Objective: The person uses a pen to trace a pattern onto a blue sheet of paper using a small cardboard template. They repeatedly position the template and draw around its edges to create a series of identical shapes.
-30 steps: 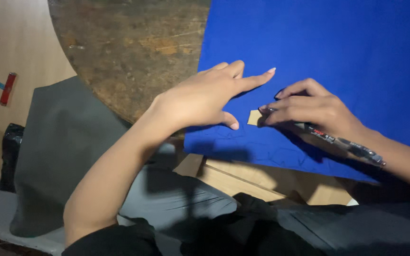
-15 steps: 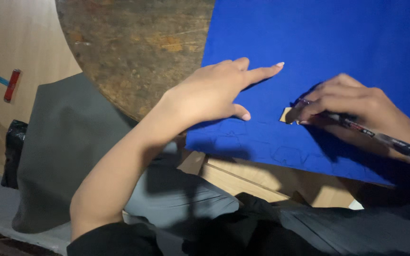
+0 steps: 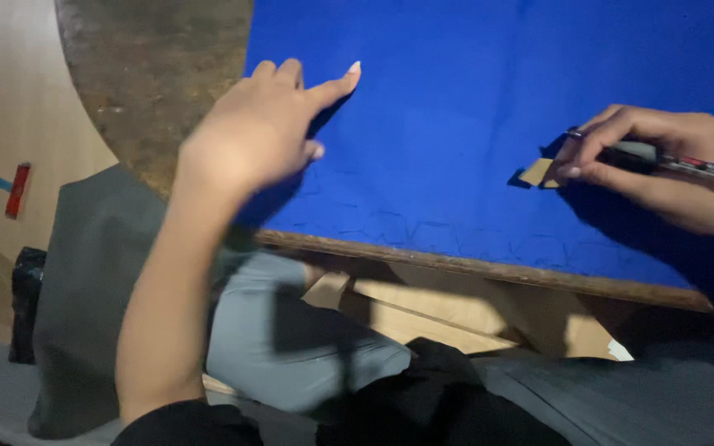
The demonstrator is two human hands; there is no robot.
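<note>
Blue cloth [image 3: 473, 124] on board, left hand [image 3: 262, 128] spread flat, right hand [image 3: 646, 157] pinching pen [image 3: 671, 158] beside tan tab [image 3: 536, 172]

Quick count: one blue fabric sheet [image 3: 473, 124], one pen [image 3: 663, 158], one small tan card piece [image 3: 536, 172], two hands.

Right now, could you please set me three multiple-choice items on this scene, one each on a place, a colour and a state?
1. Where does the small tan piece lie?
A. on the floor
B. on the blue cloth
C. on the grey cloth

2. What colour is the cloth on the board?
A. blue
B. red
C. white

3. What is the right hand doing?
A. lying flat and empty
B. holding a pen
C. out of view

Answers: 1 B, blue surrounds it; 2 A, vivid blue; 3 B, fingers wrap the pen.
</note>
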